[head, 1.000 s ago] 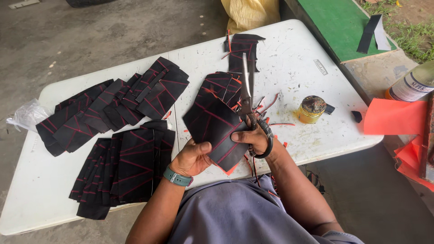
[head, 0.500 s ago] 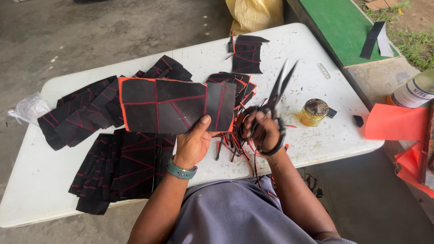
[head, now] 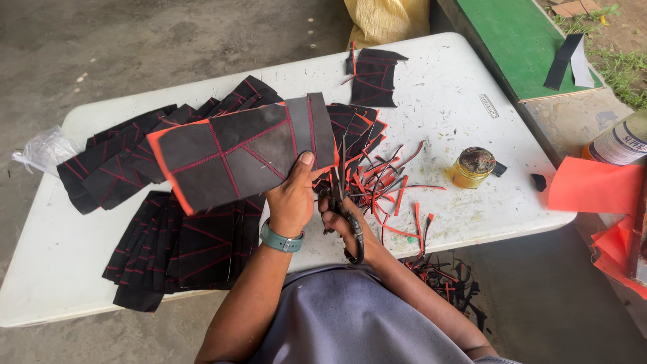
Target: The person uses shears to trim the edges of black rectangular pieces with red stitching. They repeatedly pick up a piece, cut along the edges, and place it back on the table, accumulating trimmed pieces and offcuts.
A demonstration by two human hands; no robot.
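My left grip pinches the black panel; my right grip is closed around the scissors. If the panel sags, I may cut its red stitching.

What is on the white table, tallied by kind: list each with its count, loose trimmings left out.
Stacks of black red-stitched panels lying on the white table: 4
Small glass jars: 1
Clear plastic bags: 1
Total: 6
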